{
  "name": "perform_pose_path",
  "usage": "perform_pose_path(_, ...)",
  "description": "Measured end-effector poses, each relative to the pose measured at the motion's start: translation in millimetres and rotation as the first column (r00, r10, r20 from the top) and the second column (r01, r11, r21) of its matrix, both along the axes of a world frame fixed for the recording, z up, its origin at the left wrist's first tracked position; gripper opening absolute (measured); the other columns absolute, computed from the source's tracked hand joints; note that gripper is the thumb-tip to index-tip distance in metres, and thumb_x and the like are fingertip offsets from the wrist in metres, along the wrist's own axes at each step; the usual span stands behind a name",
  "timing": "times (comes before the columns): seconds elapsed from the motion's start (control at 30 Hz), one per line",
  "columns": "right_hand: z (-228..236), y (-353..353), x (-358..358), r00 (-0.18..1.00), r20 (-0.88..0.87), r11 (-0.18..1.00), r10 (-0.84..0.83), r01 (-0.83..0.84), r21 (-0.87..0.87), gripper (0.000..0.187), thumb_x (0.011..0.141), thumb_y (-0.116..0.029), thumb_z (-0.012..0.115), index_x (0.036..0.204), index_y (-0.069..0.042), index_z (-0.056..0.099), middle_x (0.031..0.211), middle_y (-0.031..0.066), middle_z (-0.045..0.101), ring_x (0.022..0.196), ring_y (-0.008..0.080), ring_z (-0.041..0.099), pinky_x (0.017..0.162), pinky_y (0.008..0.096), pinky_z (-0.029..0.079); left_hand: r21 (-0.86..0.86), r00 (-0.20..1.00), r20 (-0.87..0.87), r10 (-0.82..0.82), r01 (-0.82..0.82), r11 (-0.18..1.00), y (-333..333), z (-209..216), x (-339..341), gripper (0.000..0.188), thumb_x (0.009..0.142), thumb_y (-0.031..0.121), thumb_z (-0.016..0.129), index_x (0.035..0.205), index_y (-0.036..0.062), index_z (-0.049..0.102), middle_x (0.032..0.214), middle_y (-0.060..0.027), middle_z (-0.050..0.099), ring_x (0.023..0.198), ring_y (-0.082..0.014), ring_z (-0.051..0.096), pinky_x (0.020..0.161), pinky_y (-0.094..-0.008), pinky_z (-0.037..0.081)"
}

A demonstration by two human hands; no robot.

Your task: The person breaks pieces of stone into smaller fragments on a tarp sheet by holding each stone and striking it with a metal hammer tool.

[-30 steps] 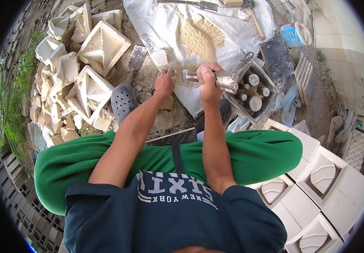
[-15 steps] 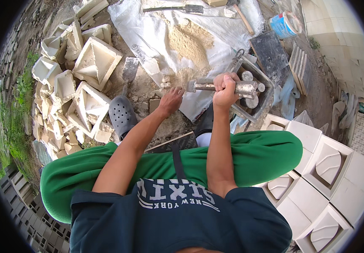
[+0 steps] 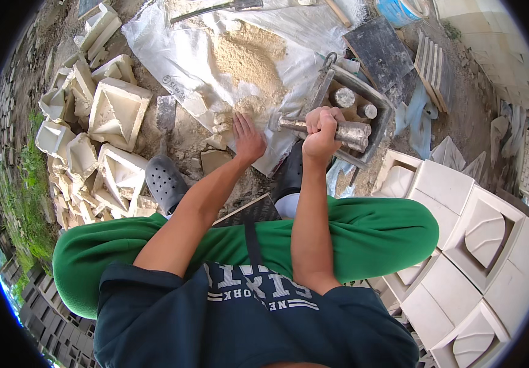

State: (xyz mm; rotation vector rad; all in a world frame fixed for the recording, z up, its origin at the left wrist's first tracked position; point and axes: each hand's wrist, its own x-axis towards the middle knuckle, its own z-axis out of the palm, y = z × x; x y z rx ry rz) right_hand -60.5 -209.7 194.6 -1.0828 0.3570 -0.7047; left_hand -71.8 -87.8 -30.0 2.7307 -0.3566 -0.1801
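One grey, dust-caked hammer [image 3: 329, 129] — gripped in the right hand [image 3: 321, 127].

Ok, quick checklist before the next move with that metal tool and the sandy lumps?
1. Grip on tool: right hand closed around the grey metal tool: ok.
2. Left hand flat on the sandy lumps: ok.
3. Left hand out from under the tool: apart, beside it: ok.
4. Work sits on the white sheet: ok.
5. Metal box within reach of the right hand: ok.
6. Tool's working end clean: cannot tell.
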Motion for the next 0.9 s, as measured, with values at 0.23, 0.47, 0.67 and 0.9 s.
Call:
perform_pose_path(0.23,-0.3,1.0,12.0,0.997,-0.071,1.0,-0.027,0.027,0.003,0.025,0.076,-0.003,0.044,0.058,-0.011,0.029,0.05,-0.0019,0.03,0.043,0.0069,0.025,0.041,0.0234,0.024,-0.183,0.954,-0.074,-0.289,0.272,0.945,-4.3,-7.7,41.8,0.063,0.083,0.015,0.044,0.131,-0.0161,0.017,0.138,-0.0359,0.015,0.131,-0.0493,0.008,0.108,-0.0492,0.013)
perform_pose_path(0.47,-1.9,2.5,14.0,0.996,-0.086,0.999,-0.005,0.001,-0.045,0.024,0.077,-0.004,0.044,0.059,-0.01,0.031,0.05,-0.0023,0.032,0.044,0.006,0.025,0.042,0.0226,0.024,-0.058,0.959,-0.064,-0.276,0.272,0.961,15.4,29.1,-21.6,0.06,0.087,0.023,0.041,0.134,-0.0094,0.024,0.142,-0.0255,0.022,0.134,-0.0374,0.016,0.11,-0.0425,0.015)
perform_pose_path(0.67,-2.0,5.2,12.4,0.995,-0.097,0.997,0.014,-0.022,-0.079,0.024,0.078,-0.005,0.044,0.059,-0.01,0.031,0.051,-0.0012,0.034,0.044,0.0062,0.026,0.042,0.0227,0.024,0.027,0.951,-0.077,-0.3,0.303,0.953,8.4,27.5,-29.0,0.063,0.09,0.035,0.039,0.135,-0.0069,0.024,0.143,-0.0241,0.022,0.135,-0.0343,0.018,0.11,-0.0424,0.015)
perform_pose_path(0.9,-3.2,2.5,8.9,1.0,-0.004,1.0,0.007,-0.007,0.013,0.019,0.08,-0.007,0.048,0.063,-0.006,0.04,0.053,-0.0012,0.037,0.045,0.0058,0.03,0.042,0.022,0.025,0.147,0.735,-0.111,-0.669,0.678,0.72,37.3,35.5,93.6,0.066,0.09,0.043,0.037,0.139,0.0018,0.022,0.146,-0.0146,0.021,0.136,-0.0256,0.019,0.112,-0.0373,0.014)
